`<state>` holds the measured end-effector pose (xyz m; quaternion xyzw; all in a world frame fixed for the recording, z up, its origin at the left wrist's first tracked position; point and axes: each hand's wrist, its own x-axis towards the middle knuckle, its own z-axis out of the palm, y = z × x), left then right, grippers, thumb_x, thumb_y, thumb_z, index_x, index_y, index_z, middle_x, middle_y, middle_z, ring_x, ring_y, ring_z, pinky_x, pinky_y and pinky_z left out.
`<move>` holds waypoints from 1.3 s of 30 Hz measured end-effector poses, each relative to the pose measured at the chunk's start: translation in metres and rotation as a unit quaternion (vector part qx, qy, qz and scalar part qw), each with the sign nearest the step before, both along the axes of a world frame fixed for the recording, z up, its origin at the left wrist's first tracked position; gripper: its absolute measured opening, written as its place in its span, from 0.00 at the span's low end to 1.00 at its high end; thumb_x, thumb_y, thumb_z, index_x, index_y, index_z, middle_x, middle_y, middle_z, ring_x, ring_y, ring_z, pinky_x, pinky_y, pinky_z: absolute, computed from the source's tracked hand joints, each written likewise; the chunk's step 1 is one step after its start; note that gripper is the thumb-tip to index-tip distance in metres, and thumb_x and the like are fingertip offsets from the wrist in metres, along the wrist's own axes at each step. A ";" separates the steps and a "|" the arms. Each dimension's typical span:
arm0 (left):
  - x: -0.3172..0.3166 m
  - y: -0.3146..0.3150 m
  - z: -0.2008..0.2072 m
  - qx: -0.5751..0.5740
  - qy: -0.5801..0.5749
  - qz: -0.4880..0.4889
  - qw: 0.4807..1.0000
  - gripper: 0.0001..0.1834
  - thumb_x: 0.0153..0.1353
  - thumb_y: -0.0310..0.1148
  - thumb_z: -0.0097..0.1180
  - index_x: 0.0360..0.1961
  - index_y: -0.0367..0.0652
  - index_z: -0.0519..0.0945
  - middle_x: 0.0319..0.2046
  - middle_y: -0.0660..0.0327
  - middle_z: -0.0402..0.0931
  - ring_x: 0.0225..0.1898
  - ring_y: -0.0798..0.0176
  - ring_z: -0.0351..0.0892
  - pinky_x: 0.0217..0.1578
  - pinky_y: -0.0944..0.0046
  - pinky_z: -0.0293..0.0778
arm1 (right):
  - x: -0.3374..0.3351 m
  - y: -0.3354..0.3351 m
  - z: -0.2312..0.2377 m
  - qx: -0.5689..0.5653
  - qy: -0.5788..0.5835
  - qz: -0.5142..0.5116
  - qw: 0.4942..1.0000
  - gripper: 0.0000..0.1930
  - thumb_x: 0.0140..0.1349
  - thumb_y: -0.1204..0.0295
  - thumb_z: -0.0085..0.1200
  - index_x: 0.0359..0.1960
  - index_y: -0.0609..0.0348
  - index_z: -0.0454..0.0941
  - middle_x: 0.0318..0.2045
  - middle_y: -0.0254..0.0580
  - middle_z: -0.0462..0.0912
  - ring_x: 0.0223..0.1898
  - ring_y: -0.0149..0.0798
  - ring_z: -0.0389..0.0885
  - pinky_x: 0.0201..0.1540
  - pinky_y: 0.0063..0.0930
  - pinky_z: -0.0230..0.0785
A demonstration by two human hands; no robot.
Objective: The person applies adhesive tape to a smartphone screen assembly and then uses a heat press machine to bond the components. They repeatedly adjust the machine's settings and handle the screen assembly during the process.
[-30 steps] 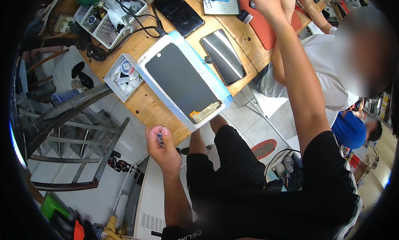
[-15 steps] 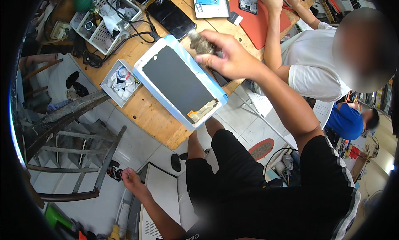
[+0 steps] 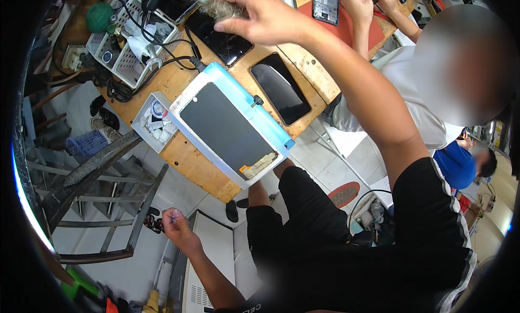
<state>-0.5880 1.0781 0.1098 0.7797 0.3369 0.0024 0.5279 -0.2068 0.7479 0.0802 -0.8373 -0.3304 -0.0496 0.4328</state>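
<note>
My right hand (image 3: 265, 15) is closed around a greyish-brown fibrous clump (image 3: 223, 8), raised over a black phone (image 3: 226, 47) on the bench. Nearer me, a dark phone screen panel (image 3: 227, 129) lies on a blue and white plate device (image 3: 271, 129) with a black knob (image 3: 257, 100). An orange flex ribbon and a crinkled pale strip show at the panel's near end. Another black phone (image 3: 280, 88) lies right of the device. Down at the left, away from the bench, my left hand (image 3: 181, 234) has curled fingers; whether anything is in them is hidden.
A small white box (image 3: 157, 142) of bits stands left of the device. Beyond it are a white basket (image 3: 135, 69), black cables and a green ball-like object (image 3: 99, 17). A co-worker's hands (image 3: 360, 1) work over a red mat (image 3: 360, 39). A metal stool frame (image 3: 108, 199) stands at left.
My right hand has moved up and left with the clump, away from the plate device, uncovering the black knob and the right-hand phone. My left hand stays low, fingers curled.
</note>
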 end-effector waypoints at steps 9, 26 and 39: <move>0.013 -0.030 -0.011 -0.030 0.014 0.007 0.999 0.13 0.77 0.39 0.54 0.35 0.44 0.71 0.25 0.71 0.61 0.26 0.76 0.59 0.28 0.72 0.56 | 0.040 -0.103 0.043 -0.227 -0.021 -0.318 0.920 0.22 0.66 0.57 0.60 0.56 0.56 0.78 0.43 0.50 0.84 0.45 0.49 0.82 0.50 0.41 0.74; -0.068 -0.006 -0.001 -0.111 0.049 -0.001 0.993 0.12 0.76 0.34 0.52 0.32 0.43 0.72 0.28 0.72 0.63 0.29 0.77 0.58 0.29 0.72 0.56 | -0.306 -0.103 0.012 0.251 0.599 -0.182 0.738 0.23 0.68 0.74 0.64 0.64 0.59 0.75 0.51 0.30 0.81 0.51 0.23 0.78 0.53 0.22 0.72; -0.191 0.134 -0.065 0.148 0.131 0.202 0.959 0.10 0.71 0.33 0.59 0.36 0.37 0.77 0.33 0.66 0.76 0.37 0.67 0.72 0.43 0.61 0.70 | -0.493 0.133 -0.065 0.410 0.736 0.153 0.517 0.20 0.75 0.76 0.54 0.66 0.61 0.74 0.74 0.44 0.66 0.73 0.37 0.63 0.73 0.31 0.58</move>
